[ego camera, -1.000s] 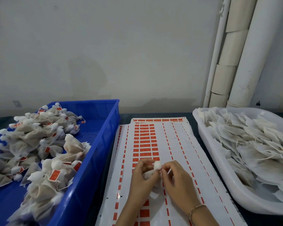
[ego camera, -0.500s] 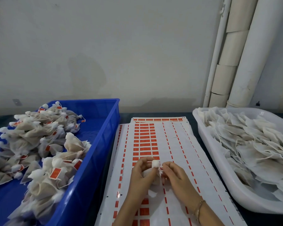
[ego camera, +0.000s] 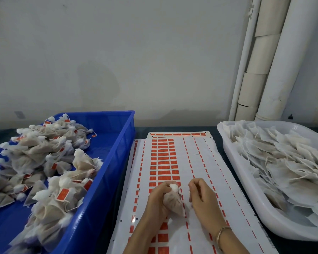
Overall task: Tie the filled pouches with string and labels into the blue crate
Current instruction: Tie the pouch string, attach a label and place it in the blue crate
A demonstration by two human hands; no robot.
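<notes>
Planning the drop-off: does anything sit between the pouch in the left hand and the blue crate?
Nothing visible does. The pouch in the left hand is over the label sheets; only the right wall of the blue crate lies between.

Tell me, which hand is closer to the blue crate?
Left. The left hand, gripping a pouch, sits over the label sheets just beside the blue crate; the right hand is farther away, on the pouch's other side toward the white tray.
</notes>
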